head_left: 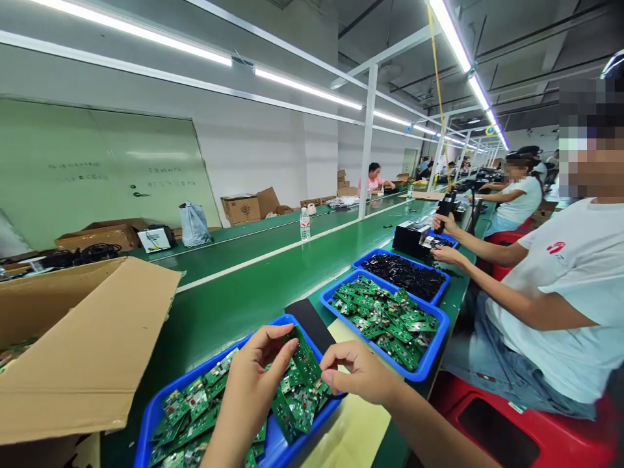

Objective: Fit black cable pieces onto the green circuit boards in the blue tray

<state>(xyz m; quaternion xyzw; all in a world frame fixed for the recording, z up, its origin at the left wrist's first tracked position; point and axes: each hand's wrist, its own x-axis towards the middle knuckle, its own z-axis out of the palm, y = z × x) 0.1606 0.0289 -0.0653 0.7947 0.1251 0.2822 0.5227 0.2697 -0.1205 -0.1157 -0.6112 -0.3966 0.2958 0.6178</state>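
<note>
Hands: left [253, 383] and right [358, 370] pinch flat green circuit board [305, 361]; wrists cut off | blue plastic tray [273, 448] heaped with boards

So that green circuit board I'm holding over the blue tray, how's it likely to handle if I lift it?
The circuit board probably stays stiff: it juts flat from the left hand without sagging. It looks light, pinched by fingertips alone. Its small mounted parts may snag others heaped in the blue tray.
</note>
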